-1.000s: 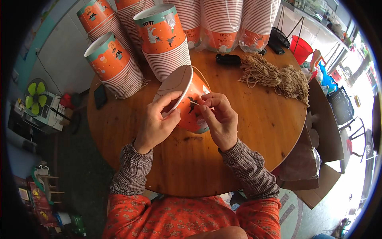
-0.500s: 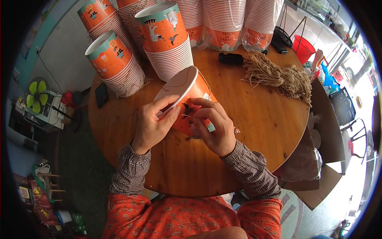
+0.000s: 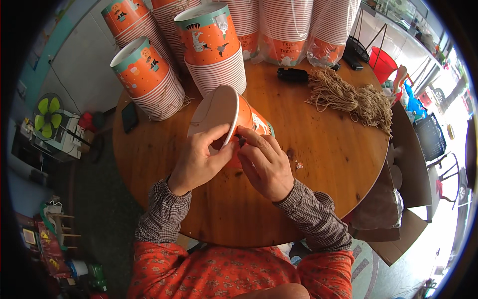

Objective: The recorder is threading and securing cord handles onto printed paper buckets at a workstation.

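An orange paper bucket with a pale rim is tilted above the table in front of me, its pale open end facing left. A thin tan cord lies across that end. My left hand is closed on the rim, fingers inside and thumb outside. Against the printed side, just below the rim, the fingertips of my right hand are pinched together. What they hold, if anything, is hidden by the fingers. Behind the bucket stands a tall stack of similar buckets, with a tilted stack to its left.
On the round wooden table, a bundle of tan cords lies at the right beside a black object. Plastic-wrapped bucket stacks line the back. A dark phone rests at the left edge. Cardboard boxes stand at the right.
The bucket has turned slightly, so its open end faces more to the left. My right fingertips have moved up to just below the rim, and the left hand keeps its grip.
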`<control>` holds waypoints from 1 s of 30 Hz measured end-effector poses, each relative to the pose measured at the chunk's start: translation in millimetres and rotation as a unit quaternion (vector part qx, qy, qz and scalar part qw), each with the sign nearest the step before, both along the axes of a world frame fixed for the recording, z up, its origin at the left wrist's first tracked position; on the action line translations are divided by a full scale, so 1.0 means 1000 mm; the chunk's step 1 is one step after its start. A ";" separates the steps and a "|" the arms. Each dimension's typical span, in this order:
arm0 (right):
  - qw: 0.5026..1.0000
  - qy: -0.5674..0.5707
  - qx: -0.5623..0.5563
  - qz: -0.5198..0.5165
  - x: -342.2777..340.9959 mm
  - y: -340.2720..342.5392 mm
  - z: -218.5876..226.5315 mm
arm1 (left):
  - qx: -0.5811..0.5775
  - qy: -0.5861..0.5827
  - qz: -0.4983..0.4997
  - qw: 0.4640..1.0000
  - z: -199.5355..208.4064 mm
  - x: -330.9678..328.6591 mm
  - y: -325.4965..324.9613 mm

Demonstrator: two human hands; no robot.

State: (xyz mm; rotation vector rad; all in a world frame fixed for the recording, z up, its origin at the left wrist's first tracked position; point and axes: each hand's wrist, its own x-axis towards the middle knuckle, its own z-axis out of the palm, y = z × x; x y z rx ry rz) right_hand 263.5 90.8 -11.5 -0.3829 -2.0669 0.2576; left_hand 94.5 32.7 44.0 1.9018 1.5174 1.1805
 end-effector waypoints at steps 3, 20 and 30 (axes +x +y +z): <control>1.000 -0.009 0.012 -0.003 0.000 0.002 0.001 | -0.001 -0.025 0.010 1.000 -0.002 0.000 0.000; 0.997 0.000 -0.061 0.055 0.015 0.006 0.017 | -0.001 0.022 -0.020 1.000 0.008 0.008 -0.002; 0.919 0.185 -0.343 0.060 0.007 0.009 0.001 | 0.038 0.053 -0.007 0.998 0.001 0.001 0.003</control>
